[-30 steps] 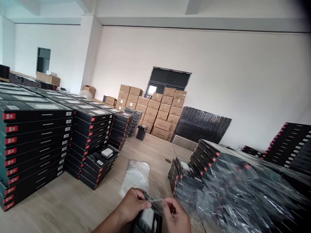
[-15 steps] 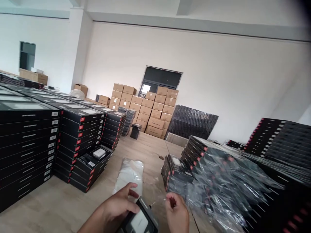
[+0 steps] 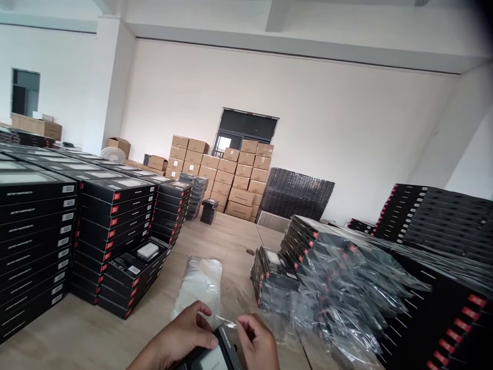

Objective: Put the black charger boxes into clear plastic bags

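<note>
My left hand (image 3: 183, 334) is closed on a small black box (image 3: 228, 345) with a pale picture on its face, at the bottom of the view. The thumb presses on the box's face, and the lower part runs out of frame. At the box's far end, my right hand (image 3: 259, 340) pinches the edge of a clear plastic bag (image 3: 230, 323), seen as a shiny strip. Just beyond my left hand, a pile of clear plastic bags (image 3: 202, 280) lies flat on the wooden table (image 3: 231, 241).
Tall stacks of black boxes (image 3: 115, 221) stand on the left, with a lower stack (image 3: 133, 272) nearer. On the right are bagged black boxes (image 3: 339, 293) and a small stack (image 3: 275, 267). Brown cartons (image 3: 227, 180) are piled by the far wall.
My right hand has moved left to the end of the box and now pinches the plastic there. The box sits slightly lower in view; the camera has turned a little right.
</note>
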